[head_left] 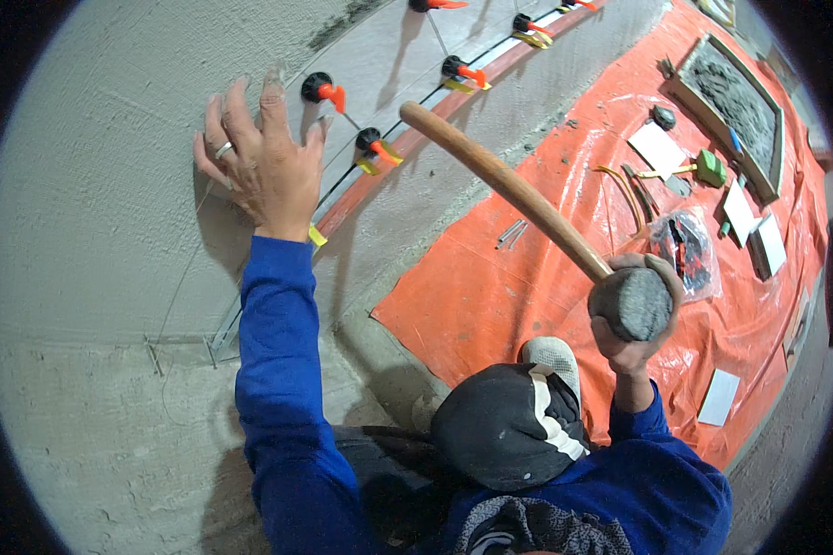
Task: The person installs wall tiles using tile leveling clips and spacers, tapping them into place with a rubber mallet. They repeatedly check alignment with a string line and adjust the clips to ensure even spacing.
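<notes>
My left hand point(273, 171), a ring on one finger, lies spread against the grey plastered wall point(93, 203), at the end of a row of light grey tiles point(379, 60). Beside its fingertips is a black levelling clip with an orange lever point(321, 90); another such clip point(372, 145) sits on the joint just right of the thumb. My right hand point(627, 353) is wrapped round the thick grey head of a mallet point(637, 305). The mallet's wooden handle point(514, 190) points up and left, its end in front of the wall near the tiles.
A reddish bar point(416, 143) runs under the tiles. On the right an orange sheet point(472, 277) covers the floor, with a mortar trough point(690, 97), white tile pieces point(719, 398), a clear plastic bag point(687, 254), a green tape measure point(710, 168) and rods point(511, 233). My knee point(491, 425) is below.
</notes>
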Action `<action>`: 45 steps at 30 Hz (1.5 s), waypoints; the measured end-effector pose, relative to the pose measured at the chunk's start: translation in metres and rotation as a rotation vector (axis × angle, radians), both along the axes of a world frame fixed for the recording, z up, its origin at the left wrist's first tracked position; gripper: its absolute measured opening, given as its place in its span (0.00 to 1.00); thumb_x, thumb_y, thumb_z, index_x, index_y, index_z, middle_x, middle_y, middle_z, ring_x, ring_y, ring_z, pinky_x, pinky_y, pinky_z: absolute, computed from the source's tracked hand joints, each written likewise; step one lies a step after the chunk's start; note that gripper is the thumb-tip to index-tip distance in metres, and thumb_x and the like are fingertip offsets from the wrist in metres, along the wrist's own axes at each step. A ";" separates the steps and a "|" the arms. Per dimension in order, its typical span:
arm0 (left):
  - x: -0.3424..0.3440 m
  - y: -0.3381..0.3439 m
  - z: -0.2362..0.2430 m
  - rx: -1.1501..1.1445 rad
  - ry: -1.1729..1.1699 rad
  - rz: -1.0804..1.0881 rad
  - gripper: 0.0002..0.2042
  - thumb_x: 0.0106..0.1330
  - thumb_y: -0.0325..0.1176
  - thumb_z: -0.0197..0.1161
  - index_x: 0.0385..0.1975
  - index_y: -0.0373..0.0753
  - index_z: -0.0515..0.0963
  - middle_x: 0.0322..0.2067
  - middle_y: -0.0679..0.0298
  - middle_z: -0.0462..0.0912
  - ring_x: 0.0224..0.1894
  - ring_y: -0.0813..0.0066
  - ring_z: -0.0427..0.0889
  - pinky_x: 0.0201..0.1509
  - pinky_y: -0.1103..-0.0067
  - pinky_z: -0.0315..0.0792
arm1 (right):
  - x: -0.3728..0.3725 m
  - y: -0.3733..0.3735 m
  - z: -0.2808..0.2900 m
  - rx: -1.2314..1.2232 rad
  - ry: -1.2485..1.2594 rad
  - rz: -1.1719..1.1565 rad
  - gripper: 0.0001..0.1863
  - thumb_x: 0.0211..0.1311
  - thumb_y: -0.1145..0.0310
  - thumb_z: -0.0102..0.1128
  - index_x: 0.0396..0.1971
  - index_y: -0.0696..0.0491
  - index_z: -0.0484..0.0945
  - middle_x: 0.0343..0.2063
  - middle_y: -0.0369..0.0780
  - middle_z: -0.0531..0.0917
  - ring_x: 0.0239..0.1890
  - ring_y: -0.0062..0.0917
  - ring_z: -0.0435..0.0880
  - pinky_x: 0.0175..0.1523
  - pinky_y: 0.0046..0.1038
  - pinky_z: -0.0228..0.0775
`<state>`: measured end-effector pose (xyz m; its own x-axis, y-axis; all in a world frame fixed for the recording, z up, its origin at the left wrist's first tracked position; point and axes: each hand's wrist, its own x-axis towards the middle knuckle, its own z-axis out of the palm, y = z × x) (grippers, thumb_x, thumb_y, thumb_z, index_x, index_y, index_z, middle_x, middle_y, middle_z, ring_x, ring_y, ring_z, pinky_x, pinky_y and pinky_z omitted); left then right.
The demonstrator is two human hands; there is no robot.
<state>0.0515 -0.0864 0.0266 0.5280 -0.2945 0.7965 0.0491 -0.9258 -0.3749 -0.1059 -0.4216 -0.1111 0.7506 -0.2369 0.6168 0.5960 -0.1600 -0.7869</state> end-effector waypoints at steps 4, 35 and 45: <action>-0.024 0.023 0.021 -0.026 0.007 -0.026 0.14 0.51 0.41 0.72 0.38 0.47 0.83 0.48 0.67 0.77 0.55 0.64 0.70 0.58 0.60 0.57 | -0.004 -0.002 0.004 -0.030 0.000 -0.037 0.43 0.34 0.75 0.66 0.58 0.57 0.60 0.43 0.47 0.78 0.41 0.30 0.79 0.50 0.32 0.71; -0.013 0.030 0.034 -0.195 0.004 0.064 0.12 0.53 0.45 0.70 0.31 0.45 0.86 0.33 0.67 0.83 0.41 0.62 0.78 0.46 0.64 0.62 | -0.060 -0.071 -0.083 0.443 0.508 -0.097 0.35 0.47 0.68 0.71 0.56 0.57 0.65 0.37 0.41 0.79 0.33 0.30 0.84 0.36 0.31 0.81; -0.073 0.050 0.013 -0.701 0.145 -0.339 0.09 0.56 0.36 0.71 0.28 0.38 0.83 0.24 0.64 0.80 0.23 0.74 0.77 0.28 0.74 0.68 | -0.105 -0.094 -0.205 0.936 0.818 -0.248 0.16 0.57 0.59 0.63 0.38 0.49 0.68 0.27 0.39 0.76 0.26 0.33 0.82 0.26 0.35 0.80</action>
